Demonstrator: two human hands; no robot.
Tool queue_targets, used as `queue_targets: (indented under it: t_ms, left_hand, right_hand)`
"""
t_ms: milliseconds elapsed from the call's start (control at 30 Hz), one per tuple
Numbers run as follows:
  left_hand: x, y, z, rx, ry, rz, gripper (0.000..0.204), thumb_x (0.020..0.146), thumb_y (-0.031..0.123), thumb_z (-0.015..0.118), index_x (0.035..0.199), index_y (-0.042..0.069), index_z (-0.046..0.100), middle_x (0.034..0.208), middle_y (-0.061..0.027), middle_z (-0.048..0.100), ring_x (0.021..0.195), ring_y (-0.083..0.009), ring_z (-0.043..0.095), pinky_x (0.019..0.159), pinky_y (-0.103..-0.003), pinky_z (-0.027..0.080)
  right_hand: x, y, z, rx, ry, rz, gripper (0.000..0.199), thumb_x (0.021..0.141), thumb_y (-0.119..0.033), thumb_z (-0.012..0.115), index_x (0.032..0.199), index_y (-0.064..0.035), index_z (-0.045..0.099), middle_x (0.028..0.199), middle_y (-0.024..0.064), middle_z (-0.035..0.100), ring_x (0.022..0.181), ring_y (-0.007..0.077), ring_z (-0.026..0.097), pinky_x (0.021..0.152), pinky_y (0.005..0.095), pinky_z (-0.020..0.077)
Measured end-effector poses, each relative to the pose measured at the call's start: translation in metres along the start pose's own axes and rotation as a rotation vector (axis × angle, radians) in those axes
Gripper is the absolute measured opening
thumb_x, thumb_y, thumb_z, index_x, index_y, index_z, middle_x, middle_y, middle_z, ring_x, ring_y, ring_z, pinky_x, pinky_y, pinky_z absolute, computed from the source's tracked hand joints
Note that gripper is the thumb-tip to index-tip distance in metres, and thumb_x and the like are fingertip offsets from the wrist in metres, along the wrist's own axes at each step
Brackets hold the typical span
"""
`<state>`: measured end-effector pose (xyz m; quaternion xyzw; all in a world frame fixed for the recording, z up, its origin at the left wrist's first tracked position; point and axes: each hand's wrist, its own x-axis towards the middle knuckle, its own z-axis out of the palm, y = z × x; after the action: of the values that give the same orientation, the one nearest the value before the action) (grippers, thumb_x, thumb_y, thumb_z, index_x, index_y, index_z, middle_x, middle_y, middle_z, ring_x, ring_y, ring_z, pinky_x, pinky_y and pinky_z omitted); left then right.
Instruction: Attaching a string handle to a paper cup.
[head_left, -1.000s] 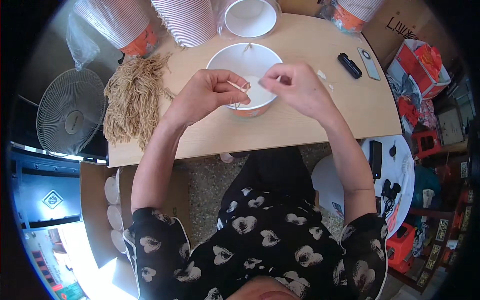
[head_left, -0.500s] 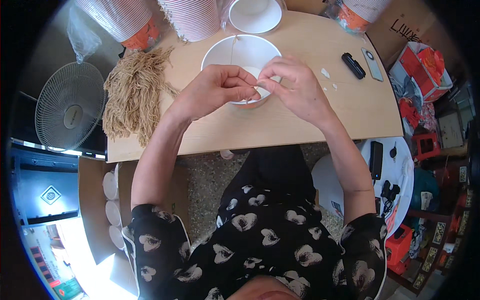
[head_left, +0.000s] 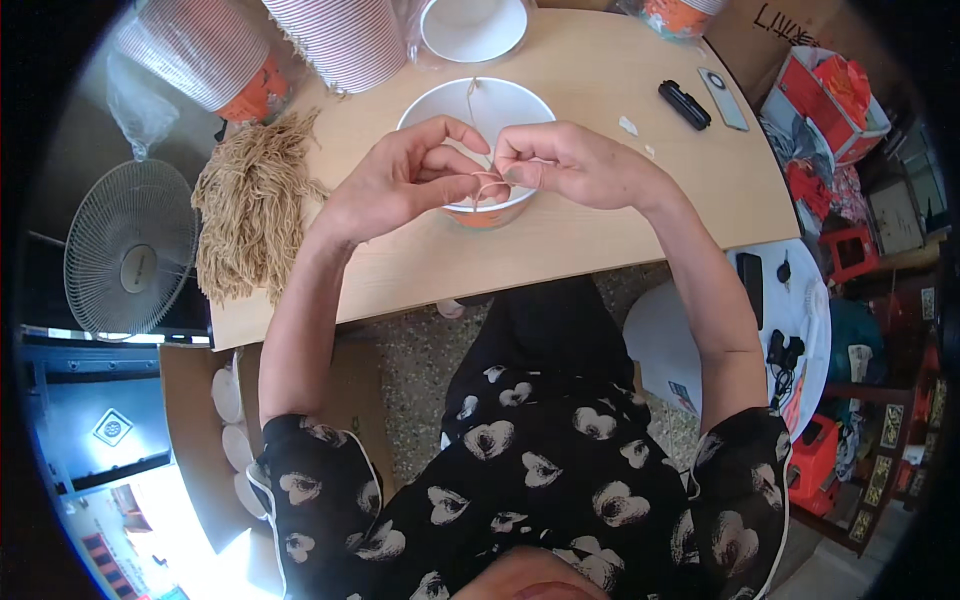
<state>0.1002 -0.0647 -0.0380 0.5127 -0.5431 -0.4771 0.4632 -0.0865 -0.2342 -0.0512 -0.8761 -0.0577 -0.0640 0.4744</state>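
Note:
A white paper bucket (head_left: 515, 103) with an orange outside stands on the table in front of me. Tan string (head_left: 472, 94) hangs over its far rim and runs down inside. Over the near rim my left hand (head_left: 395, 190) pinches the string between thumb and fingers, its index finger raised. My right hand (head_left: 585, 172) meets it there, thumb and fingertips closed on the same string, which forms a small loop between the hands. The fingers partly hide the knotting spot. Left of my left forearm lies a thick bundle of tan strings (head_left: 250, 215).
Stacked paper buckets (head_left: 335, 40) stand at the back left, beside a bagged white bucket (head_left: 472, 28). A black case (head_left: 685, 104) and a phone (head_left: 722, 98) lie at the right. A fan (head_left: 132, 265) stands left of the table (head_left: 600, 225). An open carton (head_left: 190, 400) sits below.
The view has shifted slightly. My fingers have moved apart a little and a loop of string now shows between them at the near rim. Both hands stay on the string.

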Motion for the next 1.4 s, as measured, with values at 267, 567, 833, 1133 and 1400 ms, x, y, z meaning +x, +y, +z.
queue_targets:
  t_ms: [267,567,833,1133,1400]
  left_hand:
    - [0.004,0.014,0.001,0.223,-0.128,-0.133,0.025,0.099,0.011,0.060,0.122,0.001,0.059,0.100,-0.0053,0.072,0.097,-0.0104,0.067,0.081,-0.024,0.054]
    - [-0.010,-0.002,0.019,-0.001,-0.015,-0.153,0.023,0.102,0.023,0.060,0.113,0.004,0.063,0.099,-0.0019,0.068,0.093,-0.0083,0.065,0.076,-0.022,0.053]
    - [-0.017,-0.010,0.002,0.137,0.015,-0.011,0.017,0.097,0.016,0.066,0.107,0.002,0.070,0.085,0.0025,0.067,0.078,-0.0038,0.058,0.070,-0.020,0.047]
    - [-0.025,-0.005,-0.004,0.151,0.058,0.020,0.015,0.094,0.010,0.069,0.105,0.002,0.075,0.085,0.0014,0.070,0.080,-0.0059,0.061,0.072,-0.021,0.050]
    - [-0.024,-0.023,0.018,0.026,0.225,0.216,0.027,0.092,0.000,0.068,0.119,0.001,0.064,0.092,-0.0037,0.072,0.083,-0.0062,0.066,0.074,-0.021,0.054]
  right_hand:
    - [-0.016,-0.006,0.019,0.446,0.253,0.053,0.019,0.104,-0.019,0.052,0.100,-0.0009,0.056,0.084,0.0022,0.059,0.071,0.0077,0.056,0.066,0.0215,0.0454]
    - [-0.019,-0.018,0.034,0.468,0.410,0.090,0.022,0.105,-0.022,0.050,0.097,-0.0013,0.053,0.087,0.0097,0.065,0.056,0.0054,0.049,0.051,0.0180,0.0392]
    - [-0.017,-0.036,0.040,0.118,0.447,0.052,0.012,0.099,-0.009,0.059,0.095,0.0018,0.063,0.080,0.0044,0.069,0.058,0.0034,0.054,0.053,0.0192,0.0429]
    - [-0.007,-0.045,0.036,0.121,0.488,0.142,0.012,0.095,-0.008,0.066,0.095,0.0013,0.074,0.066,-0.0016,0.062,0.056,0.0021,0.052,0.051,0.0195,0.0403]
    - [0.003,-0.042,0.043,0.298,0.611,0.189,0.014,0.095,-0.009,0.067,0.096,0.0027,0.074,0.065,-0.0018,0.061,0.052,0.0024,0.051,0.047,0.0189,0.0392]
